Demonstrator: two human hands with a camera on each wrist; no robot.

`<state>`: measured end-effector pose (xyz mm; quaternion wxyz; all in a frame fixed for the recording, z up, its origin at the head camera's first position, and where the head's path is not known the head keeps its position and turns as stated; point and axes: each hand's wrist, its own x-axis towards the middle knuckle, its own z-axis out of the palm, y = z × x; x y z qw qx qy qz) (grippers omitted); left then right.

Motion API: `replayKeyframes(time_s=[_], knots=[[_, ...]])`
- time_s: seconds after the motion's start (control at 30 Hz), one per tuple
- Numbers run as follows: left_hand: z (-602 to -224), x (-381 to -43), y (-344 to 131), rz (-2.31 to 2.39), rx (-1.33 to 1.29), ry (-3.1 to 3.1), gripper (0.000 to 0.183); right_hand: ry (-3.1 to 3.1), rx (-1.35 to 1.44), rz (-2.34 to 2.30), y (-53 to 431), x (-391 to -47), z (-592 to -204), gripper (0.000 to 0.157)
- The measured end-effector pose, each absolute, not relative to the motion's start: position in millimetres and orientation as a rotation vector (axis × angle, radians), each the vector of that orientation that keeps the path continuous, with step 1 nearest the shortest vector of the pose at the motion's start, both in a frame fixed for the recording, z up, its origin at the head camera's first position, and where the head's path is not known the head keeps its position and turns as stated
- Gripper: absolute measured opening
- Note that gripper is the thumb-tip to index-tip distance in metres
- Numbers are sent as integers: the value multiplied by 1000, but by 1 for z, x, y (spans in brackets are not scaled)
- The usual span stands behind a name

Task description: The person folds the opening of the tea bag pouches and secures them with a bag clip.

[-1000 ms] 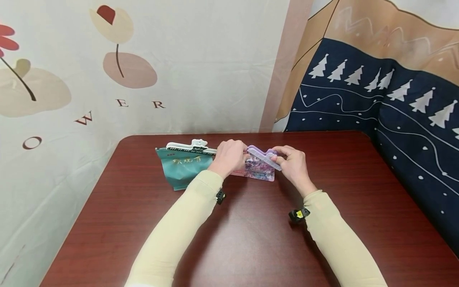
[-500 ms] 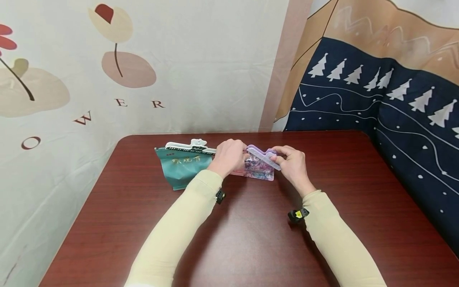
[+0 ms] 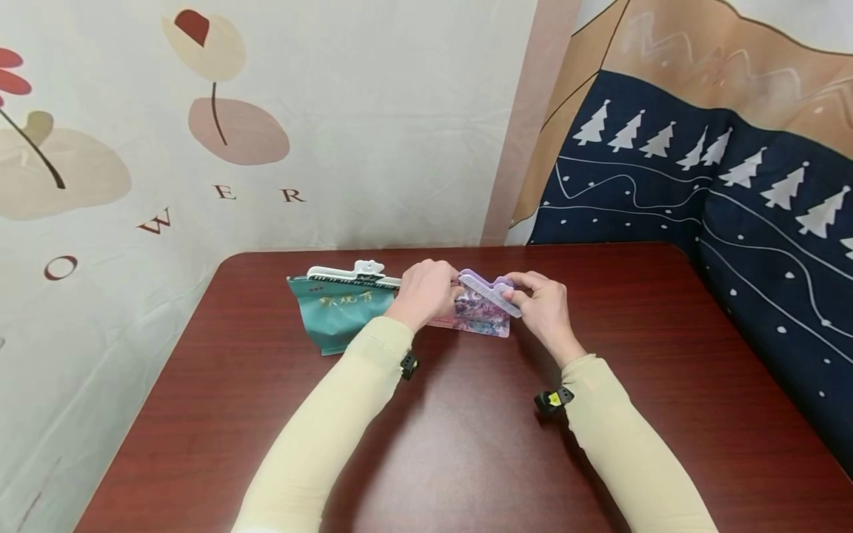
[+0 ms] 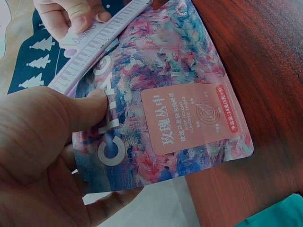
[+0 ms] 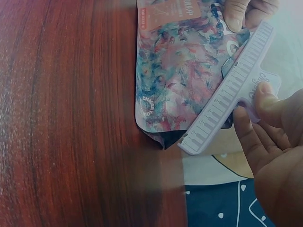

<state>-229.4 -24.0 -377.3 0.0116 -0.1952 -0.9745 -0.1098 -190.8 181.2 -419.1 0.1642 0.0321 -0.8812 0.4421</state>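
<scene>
Between thumb and fingers, my left hand (image 3: 429, 290) pinches the top edge of a colourful tea pouch (image 4: 170, 61) with a pink label. The right hand (image 3: 545, 307) grips a purple sealing clip (image 3: 489, 291) with piano-key markings by its handle, thumb on one side and fingers on the other. In the right wrist view the clip (image 5: 232, 90) lies slantwise across the pouch's top corner. Whether its bars have closed on the pouch I cannot tell. The pouch's lower edge rests on or just above the table.
A teal pouch (image 3: 343, 311) with a white clip (image 3: 360, 272) along its top stands left of the left hand, partly behind it. The reddish-brown table (image 3: 480, 444) ends at a pale curtain with flower prints at the back and a navy tree-print cloth (image 3: 640, 178) at right.
Almost nothing moves. Both hands, the purple clip and the tea pouch keep their places; the head view shifts only very slightly.
</scene>
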Motion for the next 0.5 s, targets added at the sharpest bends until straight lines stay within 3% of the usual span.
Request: replayKeyframes(time_s=[0.5], knots=[[-376,-228,-25,-340,-611,-3043,15,-2545,88,1290,182,-189,-416,23]])
